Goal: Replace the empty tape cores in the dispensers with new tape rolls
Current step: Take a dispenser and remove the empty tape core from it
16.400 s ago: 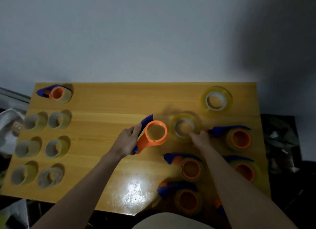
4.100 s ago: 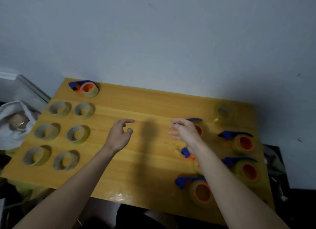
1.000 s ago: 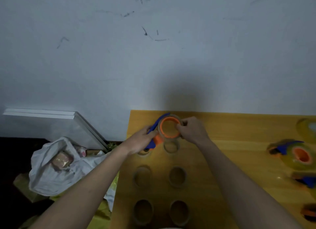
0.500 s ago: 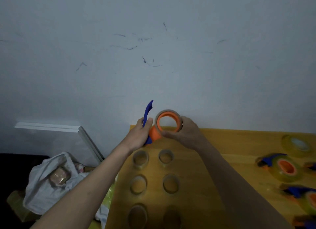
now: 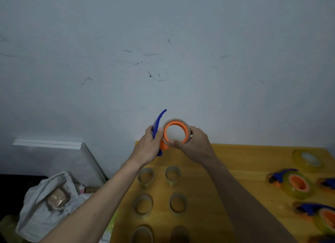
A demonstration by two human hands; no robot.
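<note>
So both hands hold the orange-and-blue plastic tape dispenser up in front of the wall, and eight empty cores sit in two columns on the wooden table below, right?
Not eight: the head view shows six empty cores on the wooden table. Both hands, left hand and right hand, do hold the orange-and-blue plastic tape dispenser up.

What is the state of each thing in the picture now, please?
Left hand: grips the blue handle of the dispenser.
Right hand: grips the empty core on the drum.
Dispenser: held up above the table edge.
Empty core: on the orange drum, not yet off.
Six removed cores: standing on the table in two columns.
Loaded dispensers: lying at right.
Spare roll: lying flat.
</note>
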